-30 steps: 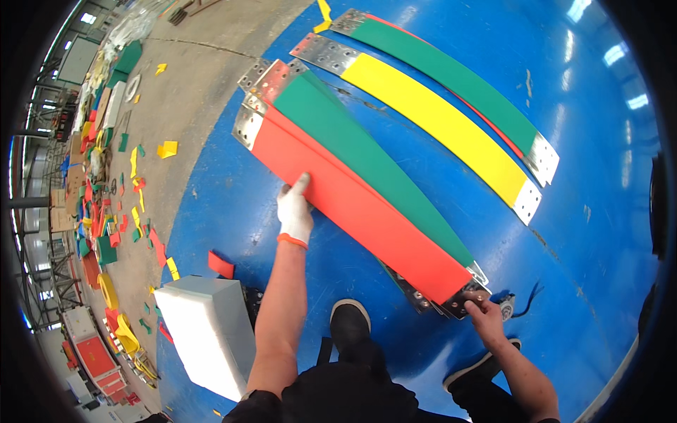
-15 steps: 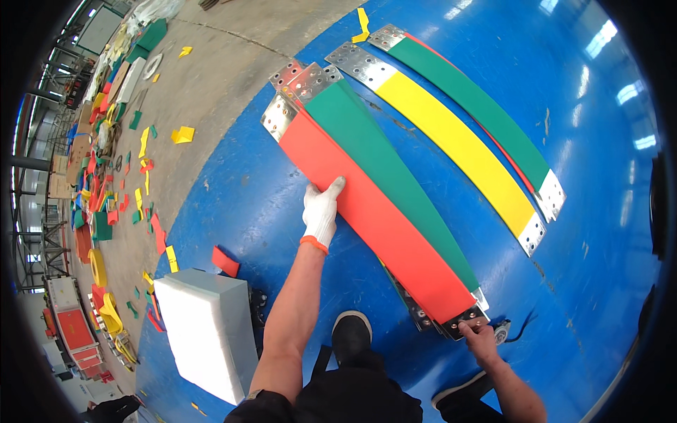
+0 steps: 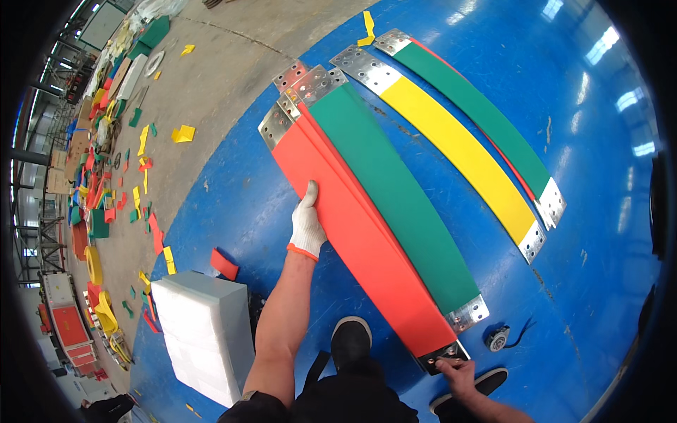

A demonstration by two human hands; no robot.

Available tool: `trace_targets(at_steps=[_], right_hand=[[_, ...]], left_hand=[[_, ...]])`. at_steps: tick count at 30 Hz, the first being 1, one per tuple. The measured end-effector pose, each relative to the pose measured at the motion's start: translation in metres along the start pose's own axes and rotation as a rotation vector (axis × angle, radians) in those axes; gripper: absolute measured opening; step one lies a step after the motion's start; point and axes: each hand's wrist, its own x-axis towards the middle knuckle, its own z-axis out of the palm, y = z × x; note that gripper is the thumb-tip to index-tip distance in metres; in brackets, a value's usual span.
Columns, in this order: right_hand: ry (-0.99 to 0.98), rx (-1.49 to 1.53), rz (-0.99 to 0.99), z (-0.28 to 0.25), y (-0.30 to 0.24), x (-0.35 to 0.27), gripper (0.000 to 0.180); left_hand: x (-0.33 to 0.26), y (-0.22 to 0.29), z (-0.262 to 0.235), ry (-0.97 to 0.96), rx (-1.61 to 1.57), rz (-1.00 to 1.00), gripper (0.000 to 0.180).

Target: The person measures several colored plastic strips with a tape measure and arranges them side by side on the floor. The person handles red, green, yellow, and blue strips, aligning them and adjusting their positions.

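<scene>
A gloved left hand [image 3: 307, 223] clasps a red strip [image 3: 374, 278] by its edge, thumb on top; the bare right hand [image 3: 458, 375] pinches its dark metal end [image 3: 431, 359], not yet released. A green strip [image 3: 388, 176] lies alongside; a yellow strip [image 3: 455, 144] already lies apart on blue flooring [image 3: 250, 218].

— What is being held?
— The left grip [image 3: 306, 221], white-gloved, clasps the long edge of a red panel [image 3: 367, 250]; the bare right grip [image 3: 458, 373] pinches its metal end [image 3: 431, 360].
— And alongside?
— A green panel [image 3: 398, 194], its metal ends [image 3: 467, 315] punched with holes. Farther off, a yellow panel [image 3: 460, 153] and a second green panel [image 3: 482, 111] lie on the blue floor [image 3: 592, 211].
— Anything else near?
— A white block [image 3: 197, 331] at left, a small round device [image 3: 497, 339] with a dark strap [image 3: 522, 330] at right.
</scene>
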Motion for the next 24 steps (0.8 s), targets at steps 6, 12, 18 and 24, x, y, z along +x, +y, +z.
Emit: trace_targets(at_steps=[6,12,18,24], right_hand=[[-0.132,0.058,0.047,0.025,0.006,-0.02,0.023],[-0.14,-0.015,0.167,0.049,0.024,0.01,0.036],[-0.094,-0.02,-0.008,0.102,-0.003,0.036,0.038],[-0.072,0.212,0.022,0.12,-0.019,0.04,0.035]], left_hand=[[-0.02,0.02,-0.028,0.075,0.076,0.154,0.053],[-0.021,0.055,-0.052,0.355,0.317,0.283,0.045],[0.009,0.102,-0.042,0.437,0.571,0.3,0.053],[-0.043,0.078,-0.027,0.694,1.601,0.35,0.068]])
